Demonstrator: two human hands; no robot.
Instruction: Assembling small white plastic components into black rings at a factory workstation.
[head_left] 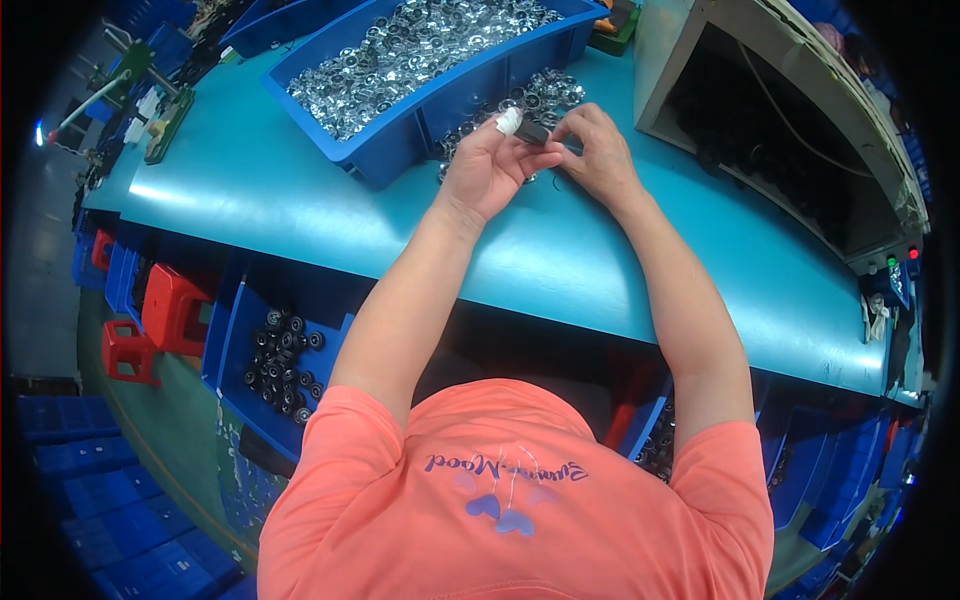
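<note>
My left hand (484, 172) is turned partly palm up over the table, with white tape (509, 121) around one digit. Its fingers hold a small black part (534, 134), perhaps a wheel-like piece; its exact kind is too small to make out. My right hand (602, 158) meets it from the right, thumb and fingers pinched together at the part's edge. Whatever is in that pinch is hidden. Just beyond both hands, shiny round metal pieces (548, 90) lie loose on the turquoise table (300, 222).
A long blue bin (372, 152) full of shiny metal pieces (400, 62) stands beyond my hands. To the right sits a pale box-like housing (672, 62) with a dark opening. Below the table's left edge, a blue bin (225, 330) holds black wheels (283, 365), near red stools (172, 308).
</note>
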